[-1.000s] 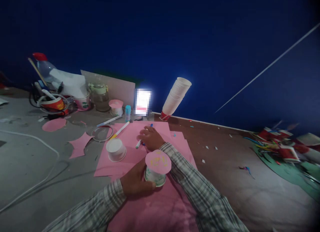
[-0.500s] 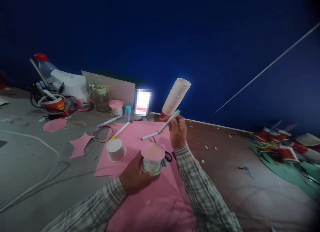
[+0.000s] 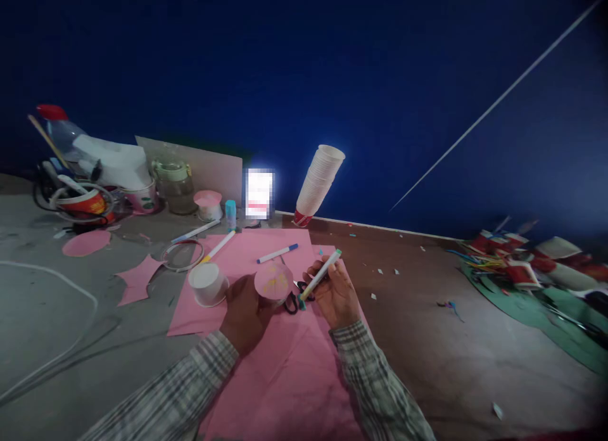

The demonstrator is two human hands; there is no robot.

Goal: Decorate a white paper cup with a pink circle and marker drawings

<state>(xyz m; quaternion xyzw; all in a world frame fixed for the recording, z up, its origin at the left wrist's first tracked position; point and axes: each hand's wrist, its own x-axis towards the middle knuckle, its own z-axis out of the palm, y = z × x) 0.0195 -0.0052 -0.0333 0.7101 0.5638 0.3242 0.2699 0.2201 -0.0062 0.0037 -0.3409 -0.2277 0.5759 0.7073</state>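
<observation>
My left hand [image 3: 244,311] is closed around a paper cup capped with a pink paper disc [image 3: 273,281], tilted so the disc faces me. My right hand [image 3: 335,294] grips a white marker with a green cap [image 3: 322,274], its tip pointing down toward the disc. Black-handled scissors [image 3: 293,300] lie on the pink paper sheet [image 3: 289,371] between my hands. A blue-capped marker [image 3: 277,253] rests on the sheet farther back. An upside-down white cup [image 3: 207,283] stands left of my left hand.
A leaning stack of white cups [image 3: 317,183] stands by the blue wall. A glue stick [image 3: 230,214], another pink-topped cup [image 3: 208,204], a jar [image 3: 175,186], a wire ring [image 3: 182,253], pink scraps [image 3: 135,279] and cluttered containers [image 3: 83,200] sit left. Red cups and green paper [image 3: 522,270] lie right.
My right hand left the blue marker on the sheet, lifted a green-capped marker and brought it down beside the cup. My left hand tilted the cup toward me.
</observation>
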